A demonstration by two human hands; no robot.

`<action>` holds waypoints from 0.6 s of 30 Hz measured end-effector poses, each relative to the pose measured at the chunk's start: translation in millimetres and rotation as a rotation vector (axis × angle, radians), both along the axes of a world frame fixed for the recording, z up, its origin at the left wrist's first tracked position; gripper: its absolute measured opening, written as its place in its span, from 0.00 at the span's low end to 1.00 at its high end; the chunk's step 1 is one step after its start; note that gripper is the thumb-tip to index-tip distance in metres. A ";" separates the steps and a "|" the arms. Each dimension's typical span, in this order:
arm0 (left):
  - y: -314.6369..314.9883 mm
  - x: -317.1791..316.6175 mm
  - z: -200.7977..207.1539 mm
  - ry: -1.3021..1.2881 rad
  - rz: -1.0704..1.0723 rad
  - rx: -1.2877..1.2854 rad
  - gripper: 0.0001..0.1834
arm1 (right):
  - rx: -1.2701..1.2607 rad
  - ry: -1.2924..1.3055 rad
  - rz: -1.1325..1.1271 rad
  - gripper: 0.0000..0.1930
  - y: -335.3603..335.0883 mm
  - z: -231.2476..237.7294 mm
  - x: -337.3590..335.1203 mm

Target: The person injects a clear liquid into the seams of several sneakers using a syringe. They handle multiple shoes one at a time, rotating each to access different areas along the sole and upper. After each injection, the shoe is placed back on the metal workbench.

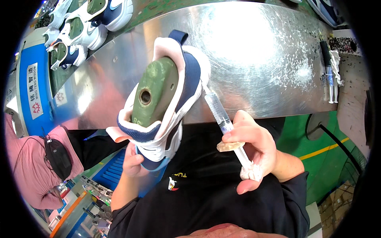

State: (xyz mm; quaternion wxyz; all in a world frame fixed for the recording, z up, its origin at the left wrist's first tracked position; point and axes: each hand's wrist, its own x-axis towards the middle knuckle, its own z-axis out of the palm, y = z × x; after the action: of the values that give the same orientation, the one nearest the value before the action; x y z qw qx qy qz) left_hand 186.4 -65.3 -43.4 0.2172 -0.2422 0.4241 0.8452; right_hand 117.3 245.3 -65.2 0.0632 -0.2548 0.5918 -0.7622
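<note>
My left hand point(134, 162) is closed round the lower end of a white and navy sneaker point(189, 77) with pale pink lining. Inside the shoe's opening sits a green shoe last point(158, 87) with a round hole. My right hand point(260, 144) grips a clear plastic syringe point(216, 109), its nozzle at the sneaker's right side near the sole edge; whether it touches cannot be made out. Tan wrapping point(230, 146) surrounds the syringe's finger flange. White wadding point(251, 172) covers the plunger end, close to my thumb.
A shiny metal bench point(131, 47) spans the view under the shoe. Several sneakers with green lasts point(77, 29) stand at the upper left. Syringes and a black-handled tool point(325, 53) lie at the bench's right end. A person in pink point(33, 170) is at the left.
</note>
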 end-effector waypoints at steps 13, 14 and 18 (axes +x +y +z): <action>41.8 1.9 -5.5 -0.131 -0.141 0.205 0.50 | 0.061 -0.039 0.159 0.42 4.9 30.3 -4.5; 44.9 -0.7 -7.3 -0.116 -0.165 0.252 0.50 | 0.070 -0.064 0.187 0.42 6.2 33.1 -4.4; 49.4 -5.5 -19.6 -0.135 -0.281 0.325 0.48 | 0.100 -0.140 0.287 0.42 14.5 50.7 -3.3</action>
State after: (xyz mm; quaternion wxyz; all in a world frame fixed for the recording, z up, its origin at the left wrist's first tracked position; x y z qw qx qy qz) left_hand 180.9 -15.9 -63.1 0.3966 -0.1985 0.2966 0.8458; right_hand 113.9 259.8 -14.4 0.2251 -0.2797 0.5805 -0.7308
